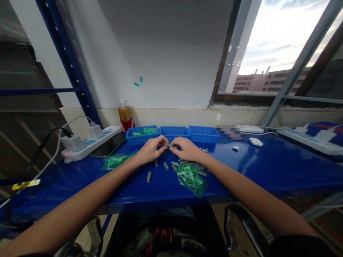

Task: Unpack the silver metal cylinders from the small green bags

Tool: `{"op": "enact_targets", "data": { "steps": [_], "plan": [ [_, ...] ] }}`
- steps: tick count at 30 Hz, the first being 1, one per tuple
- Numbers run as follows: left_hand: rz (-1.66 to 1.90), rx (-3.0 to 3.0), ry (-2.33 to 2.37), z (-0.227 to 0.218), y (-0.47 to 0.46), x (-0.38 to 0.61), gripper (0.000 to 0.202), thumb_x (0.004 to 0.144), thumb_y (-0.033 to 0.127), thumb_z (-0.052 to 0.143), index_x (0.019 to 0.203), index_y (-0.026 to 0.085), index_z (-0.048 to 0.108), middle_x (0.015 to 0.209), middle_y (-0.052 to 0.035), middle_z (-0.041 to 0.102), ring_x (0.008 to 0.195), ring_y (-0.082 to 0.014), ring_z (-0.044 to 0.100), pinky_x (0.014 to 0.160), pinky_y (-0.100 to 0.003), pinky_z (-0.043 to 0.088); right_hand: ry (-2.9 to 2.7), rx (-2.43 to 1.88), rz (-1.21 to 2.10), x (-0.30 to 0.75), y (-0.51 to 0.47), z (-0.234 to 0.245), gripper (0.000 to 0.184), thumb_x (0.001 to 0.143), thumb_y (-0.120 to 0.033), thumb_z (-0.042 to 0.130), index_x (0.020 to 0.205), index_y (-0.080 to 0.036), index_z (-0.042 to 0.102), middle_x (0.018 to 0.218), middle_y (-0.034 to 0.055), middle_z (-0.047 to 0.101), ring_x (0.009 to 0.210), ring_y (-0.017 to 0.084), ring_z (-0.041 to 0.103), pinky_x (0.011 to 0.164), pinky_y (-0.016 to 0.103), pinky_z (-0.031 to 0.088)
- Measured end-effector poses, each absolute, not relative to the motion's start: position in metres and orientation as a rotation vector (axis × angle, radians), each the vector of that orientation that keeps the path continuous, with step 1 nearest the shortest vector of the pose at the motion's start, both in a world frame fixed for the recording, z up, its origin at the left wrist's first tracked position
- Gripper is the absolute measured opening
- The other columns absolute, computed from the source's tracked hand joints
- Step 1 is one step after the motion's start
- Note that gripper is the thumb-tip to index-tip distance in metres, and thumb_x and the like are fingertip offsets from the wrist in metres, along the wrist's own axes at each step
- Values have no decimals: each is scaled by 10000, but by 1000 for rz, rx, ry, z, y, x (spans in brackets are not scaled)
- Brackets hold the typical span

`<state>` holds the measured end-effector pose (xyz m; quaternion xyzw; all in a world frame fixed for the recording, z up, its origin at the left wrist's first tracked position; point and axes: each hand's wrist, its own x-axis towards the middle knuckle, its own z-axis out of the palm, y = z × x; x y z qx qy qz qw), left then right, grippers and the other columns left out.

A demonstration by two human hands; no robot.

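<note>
Between my two hands, in front of the blue bins, a small grey metal cylinder [168, 145] is pinched at both ends. My left hand [152, 149] closes thumb and fingertips on its left end. On the other end, the fingers of my right hand [186, 149] are closed the same way. Several loose metal cylinders lie on the table below, one of them a separate cylinder [149, 176] nearer the front edge. A green plastic bag [191, 178] with metal pieces in it lies below my right hand, partly over the loose cylinders.
Three blue bins [174, 134] stand along the wall, the left one holding green bags. Another green bag [118, 161] lies left, near a phone [108, 145] and a power strip [88, 142]. A drink bottle [125, 116] stands behind. A white earphone case [255, 142] lies right.
</note>
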<state>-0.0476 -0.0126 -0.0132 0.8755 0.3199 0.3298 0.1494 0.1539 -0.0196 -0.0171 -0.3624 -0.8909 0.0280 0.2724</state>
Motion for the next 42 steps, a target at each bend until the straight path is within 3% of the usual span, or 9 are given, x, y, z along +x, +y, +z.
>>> {"op": "enact_targets", "data": {
  "steps": [8, 14, 19, 25, 31, 37, 42],
  "plan": [
    [928, 2518, 993, -9, -18, -46, 301, 879, 390, 474, 1062, 168, 566, 964, -66, 667, 878, -193, 615, 803, -316, 461, -2357, -977, -54, 154, -21, -17, 137, 853, -212, 511, 874, -141, 626, 805, 58, 628, 793, 163, 524, 746, 291, 390],
    [799, 2542, 1111, -6, -19, -45, 459, 935, 439, 313, 756, 159, 629, 730, -29, 651, 698, -172, 585, 673, -273, 427, -2347, -926, -126, 155, -22, -16, 126, 848, -232, 529, 875, -153, 623, 786, 52, 622, 791, 172, 515, 753, 299, 389],
    [837, 2606, 1101, -5, -20, -46, 322, 901, 402, 427, 870, 166, 645, 826, -39, 679, 763, -173, 597, 688, -259, 430, -2344, -953, -56, 155, -23, -14, 152, 863, -258, 532, 923, -151, 621, 800, 49, 617, 806, 168, 525, 765, 301, 391],
    [991, 2680, 1027, -5, -18, -50, 188, 867, 315, 509, 949, 170, 597, 871, -52, 658, 822, -183, 591, 772, -310, 450, -2327, -984, 111, 153, -21, -14, 235, 930, -291, 444, 916, -153, 634, 870, 65, 648, 816, 154, 547, 779, 304, 398],
    [971, 2653, 1049, -5, -17, -50, 269, 889, 379, 475, 1022, 173, 587, 918, -59, 663, 860, -197, 601, 799, -321, 452, -2314, -972, 12, 153, -19, -16, 225, 920, -287, 460, 902, -144, 633, 848, 67, 642, 801, 157, 536, 764, 300, 395],
    [785, 2596, 1099, -4, -19, -47, 418, 942, 424, 326, 799, 164, 622, 798, -45, 675, 750, -188, 615, 718, -292, 437, -2320, -919, -117, 155, -19, -18, 171, 885, -266, 514, 951, -149, 619, 825, 64, 624, 809, 171, 515, 778, 308, 393],
    [880, 2600, 1034, -5, -18, -48, 257, 897, 371, 452, 898, 169, 611, 859, -50, 675, 801, -180, 610, 735, -285, 438, -2308, -921, 12, 155, -21, -16, 170, 874, -280, 531, 956, -153, 611, 806, 45, 622, 796, 162, 526, 763, 301, 394]
  ]
}}
